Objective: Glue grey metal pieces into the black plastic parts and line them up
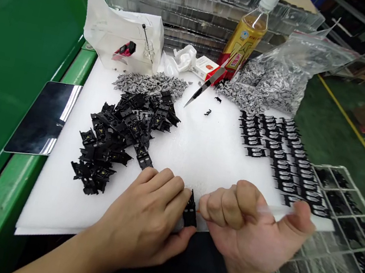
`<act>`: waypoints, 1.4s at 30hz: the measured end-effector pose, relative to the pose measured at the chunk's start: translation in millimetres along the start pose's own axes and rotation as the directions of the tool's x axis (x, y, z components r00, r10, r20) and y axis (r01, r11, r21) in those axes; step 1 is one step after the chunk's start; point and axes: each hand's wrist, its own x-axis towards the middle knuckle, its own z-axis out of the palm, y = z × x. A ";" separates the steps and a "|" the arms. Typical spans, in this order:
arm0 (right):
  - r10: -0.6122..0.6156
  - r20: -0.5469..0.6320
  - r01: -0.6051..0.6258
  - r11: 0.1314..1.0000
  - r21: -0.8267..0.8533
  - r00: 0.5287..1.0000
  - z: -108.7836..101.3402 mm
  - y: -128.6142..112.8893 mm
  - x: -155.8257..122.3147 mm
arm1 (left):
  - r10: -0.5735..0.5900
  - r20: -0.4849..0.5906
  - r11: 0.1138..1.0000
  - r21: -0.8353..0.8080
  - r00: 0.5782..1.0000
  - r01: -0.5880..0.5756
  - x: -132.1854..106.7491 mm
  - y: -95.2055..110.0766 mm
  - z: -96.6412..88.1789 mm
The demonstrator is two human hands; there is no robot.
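Note:
My left hand [154, 214] is closed on a flat black plastic part [191, 211], held between thumb and fingers at the front edge of the white foam sheet. Just right of it, my right hand [247, 225] has its fingers curled and its thumb stretched out. A pale translucent stick-like thing [275, 212] lies across that palm, its kind unclear. A speck of orange shows by the fingertips, near the black part. Left of centre lies a heap of similar black plastic parts [128, 122], with small grey pieces [152, 83] piled behind it.
Rows of black parts with grey pieces [280, 158] lie at right. A knife blade [205, 86] points forward near a small box [208, 69] and a drink bottle [245, 39]. A bag of grey pieces [279, 85], a tablet [42, 119] and a wire basket [342, 249] surround the sheet [198, 144].

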 end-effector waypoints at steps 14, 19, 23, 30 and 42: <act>-0.013 0.007 0.013 1.000 -0.007 1.000 0.8 -0.5 1.0 | -0.002 0.009 1.000 0.001 1.000 0.002 1.1 -0.1 -1.4; -0.028 -0.013 0.028 0.999 0.021 1.000 1.4 -0.2 -0.5 | -0.002 0.011 1.000 0.001 1.000 0.002 1.5 0.7 -1.6; -0.023 0.005 0.023 1.000 0.013 1.000 1.0 -0.8 -0.7 | -0.004 0.007 1.000 0.003 1.000 0.004 1.6 0.9 -1.5; -0.036 0.009 0.035 0.999 0.001 0.999 0.1 -0.5 -1.9 | -0.008 0.017 1.000 0.003 1.000 0.008 1.7 0.1 -1.8; -0.048 -0.018 0.048 0.998 -0.039 0.999 -0.6 -1.1 -6.0 | -0.004 0.022 0.999 0.034 1.000 0.003 2.4 1.1 -1.1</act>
